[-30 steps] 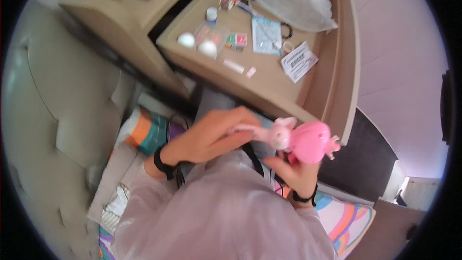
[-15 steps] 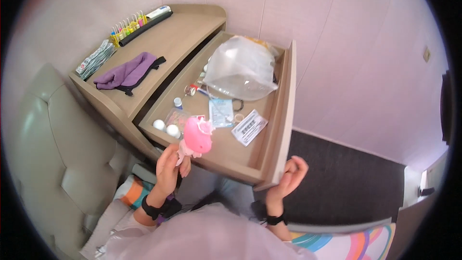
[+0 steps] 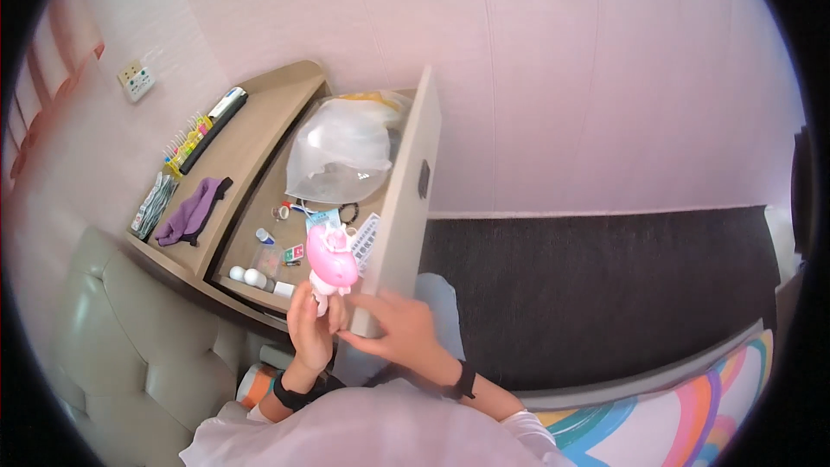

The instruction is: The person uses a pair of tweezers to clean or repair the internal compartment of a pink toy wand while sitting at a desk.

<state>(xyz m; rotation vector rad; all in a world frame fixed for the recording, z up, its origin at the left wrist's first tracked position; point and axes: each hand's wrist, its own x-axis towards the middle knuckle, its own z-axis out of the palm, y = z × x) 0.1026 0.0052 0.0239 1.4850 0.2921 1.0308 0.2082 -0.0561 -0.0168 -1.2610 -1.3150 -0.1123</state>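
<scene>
My left hand [image 3: 311,335] is closed around the lower part of a pink cartoon figure [image 3: 332,258] with a big rounded head and a white trim on top. The figure is upright over the near end of an open drawer [image 3: 399,216]. My right hand [image 3: 402,329] is beside it, at the drawer's near front corner, with thumb and forefinger stretched apart toward the figure and nothing in its grasp. Whether its fingertips touch the figure or the left hand I cannot tell. Behind the figure, a printed white packet [image 3: 367,238] is partly hidden.
In the drawer are a translucent plastic bag [image 3: 341,151], a small bottle [image 3: 264,236], white round containers [image 3: 254,278] and a black ring [image 3: 348,213]. A purple cloth item [image 3: 192,214] lies on the wooden top [image 3: 259,134]. A padded headboard [image 3: 130,320] stands at left.
My right hand has left the outer side of the drawer front and come in beside the figure. The view has swung to the right. The figure stays in my left hand.
</scene>
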